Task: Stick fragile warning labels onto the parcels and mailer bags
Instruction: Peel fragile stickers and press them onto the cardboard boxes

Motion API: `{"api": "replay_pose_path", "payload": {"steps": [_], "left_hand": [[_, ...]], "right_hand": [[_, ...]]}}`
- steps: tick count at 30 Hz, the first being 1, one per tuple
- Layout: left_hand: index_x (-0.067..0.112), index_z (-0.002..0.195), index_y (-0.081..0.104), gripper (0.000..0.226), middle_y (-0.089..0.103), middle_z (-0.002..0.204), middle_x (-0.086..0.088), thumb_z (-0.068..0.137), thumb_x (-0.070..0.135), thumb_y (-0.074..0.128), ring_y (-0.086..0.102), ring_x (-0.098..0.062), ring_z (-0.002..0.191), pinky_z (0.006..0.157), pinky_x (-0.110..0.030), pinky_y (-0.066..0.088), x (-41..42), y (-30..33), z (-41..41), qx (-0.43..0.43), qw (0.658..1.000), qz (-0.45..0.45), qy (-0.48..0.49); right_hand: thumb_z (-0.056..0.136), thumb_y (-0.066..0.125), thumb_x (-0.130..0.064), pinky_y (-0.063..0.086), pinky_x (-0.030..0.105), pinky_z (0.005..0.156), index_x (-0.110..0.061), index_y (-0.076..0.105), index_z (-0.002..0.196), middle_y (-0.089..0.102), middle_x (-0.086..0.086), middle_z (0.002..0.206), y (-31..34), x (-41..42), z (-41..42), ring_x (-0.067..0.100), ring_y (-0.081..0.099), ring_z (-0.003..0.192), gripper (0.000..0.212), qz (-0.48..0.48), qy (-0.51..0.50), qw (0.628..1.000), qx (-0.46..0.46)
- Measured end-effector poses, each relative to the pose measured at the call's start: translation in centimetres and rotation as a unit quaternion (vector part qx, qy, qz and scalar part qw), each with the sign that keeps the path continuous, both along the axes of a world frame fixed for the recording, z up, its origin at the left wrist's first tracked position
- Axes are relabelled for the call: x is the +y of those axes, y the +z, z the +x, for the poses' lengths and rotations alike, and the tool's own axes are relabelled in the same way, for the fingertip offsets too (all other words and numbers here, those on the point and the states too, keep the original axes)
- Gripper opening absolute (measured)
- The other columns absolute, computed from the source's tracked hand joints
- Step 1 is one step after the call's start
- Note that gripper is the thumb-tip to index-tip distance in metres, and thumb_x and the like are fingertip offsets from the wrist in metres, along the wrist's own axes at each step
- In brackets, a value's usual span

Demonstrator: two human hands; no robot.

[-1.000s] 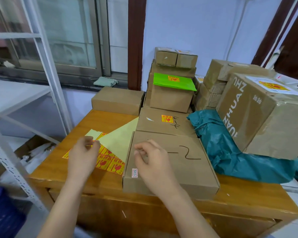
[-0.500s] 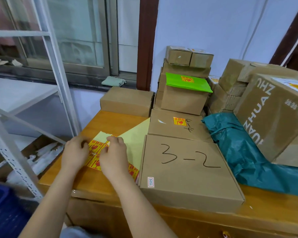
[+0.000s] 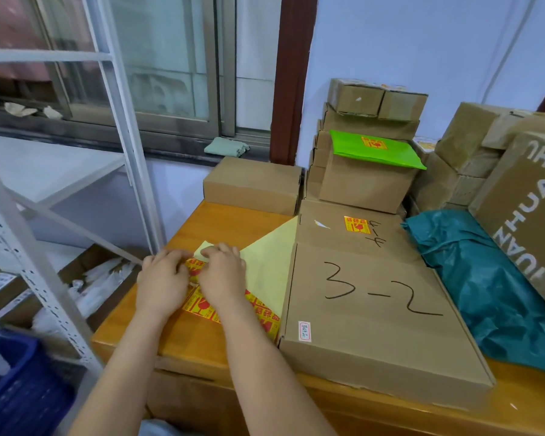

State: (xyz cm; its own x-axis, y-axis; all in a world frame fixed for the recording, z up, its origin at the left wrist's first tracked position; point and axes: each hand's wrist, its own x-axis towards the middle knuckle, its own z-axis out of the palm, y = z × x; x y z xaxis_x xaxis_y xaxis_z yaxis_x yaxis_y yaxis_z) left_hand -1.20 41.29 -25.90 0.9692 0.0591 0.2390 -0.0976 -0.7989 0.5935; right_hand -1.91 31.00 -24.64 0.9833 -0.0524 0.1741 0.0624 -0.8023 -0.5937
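A sheet of red-and-yellow fragile labels (image 3: pixel 202 306) lies on the wooden table (image 3: pixel 199 344), its pale yellow backing (image 3: pixel 268 262) peeled back to the right. My left hand (image 3: pixel 161 284) and my right hand (image 3: pixel 224 278) rest side by side on the sheet, fingertips curled at its far edge, pinching a label there. To the right lies a flat brown parcel marked "3-2" (image 3: pixel 375 322) with no fragile label on top. Behind it a parcel marked "4-4" (image 3: pixel 350 234) carries one. A green mailer bag (image 3: pixel 375 149) with a label sits on stacked boxes.
A teal mailer bag (image 3: pixel 485 284) lies at the right under a big taped carton (image 3: pixel 529 209). More brown boxes (image 3: pixel 372 102) are piled against the wall. A plain box (image 3: pixel 252 184) stands at the table's back. A white metal rack (image 3: pixel 44 240) and a blue crate (image 3: pixel 16 385) stand left.
My right hand has moved left from the "3-2" parcel onto the label sheet, next to my left hand. The view has shifted left and closer.
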Motion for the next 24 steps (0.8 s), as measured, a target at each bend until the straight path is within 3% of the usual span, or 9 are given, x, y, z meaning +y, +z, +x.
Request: {"api": "replay_pose_path", "payload": {"steps": [9, 16, 21, 24], "left_hand": [[0.023, 0.098, 0.061, 0.022, 0.064, 0.109, -0.002, 0.092, 0.005, 0.049, 0.052, -0.029, 0.111, 0.09, -0.046, 0.043, 0.03, 0.41, -0.37, -0.031, 0.997, -0.073, -0.008], [0.027, 0.098, 0.053, 0.028, 0.061, 0.098, 0.009, 0.084, 0.004, 0.059, 0.057, -0.022, 0.105, 0.093, -0.05, 0.045, -0.07, 0.66, -0.58, -0.034, 0.994, -0.104, -0.022], [0.028, 0.096, 0.056, 0.022, 0.065, 0.096, -0.002, 0.087, 0.009, 0.061, 0.058, -0.026, 0.098, 0.089, -0.05, 0.047, 0.22, 0.02, -0.11, -0.037, 0.99, -0.133, -0.013], [0.021, 0.098, 0.056, 0.015, 0.064, 0.097, -0.006, 0.089, 0.01, 0.061, 0.057, -0.026, 0.096, 0.086, -0.046, 0.048, 0.14, -0.17, 0.08, -0.037, 0.988, -0.149, 0.005]], "right_hand": [[0.093, 0.047, -0.011, 0.031, 0.038, 0.098, -0.015, 0.061, 0.118, 0.054, 0.005, 0.124, -0.14, 0.05, 0.11, 0.025, 0.039, 0.12, 0.028, 0.01, -0.009, 1.0, -0.014], [0.095, 0.049, -0.013, 0.033, 0.037, 0.093, -0.014, 0.061, 0.106, 0.058, 0.004, 0.117, -0.19, 0.17, 0.33, 0.025, 0.043, 0.114, 0.017, 0.042, -0.022, 0.998, -0.031], [0.094, 0.048, -0.01, 0.034, 0.037, 0.089, -0.013, 0.06, 0.104, 0.06, 0.004, 0.114, -0.02, 0.34, 0.09, 0.025, 0.046, 0.111, 0.016, 0.078, -0.017, 0.994, -0.07], [0.095, 0.045, -0.003, 0.044, 0.038, 0.09, -0.011, 0.059, 0.117, 0.06, 0.007, 0.116, 0.07, 0.36, -0.08, 0.024, 0.049, 0.111, 0.027, 0.137, -0.019, 0.986, -0.095]]}}
